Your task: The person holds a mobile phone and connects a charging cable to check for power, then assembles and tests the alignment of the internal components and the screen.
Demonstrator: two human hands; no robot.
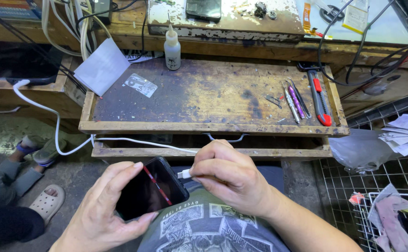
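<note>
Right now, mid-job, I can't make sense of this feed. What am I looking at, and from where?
It is one camera on a person's head, looking down at their own bare hands. The left hand holds a dark phone. The right hand pinches the plug of a white cable at the phone's end. Ahead is a worn wooden tray with a small white bottle, tweezers and thin tools, and a red utility knife.

Resembled a small repair workshop: scarred wooden bench (199, 95) with open drawer (213, 150), precision tools (295, 100), utility knife (319, 98), glue bottle (172, 48), tangled cables (80, 23), wire rack (353, 186).
</note>
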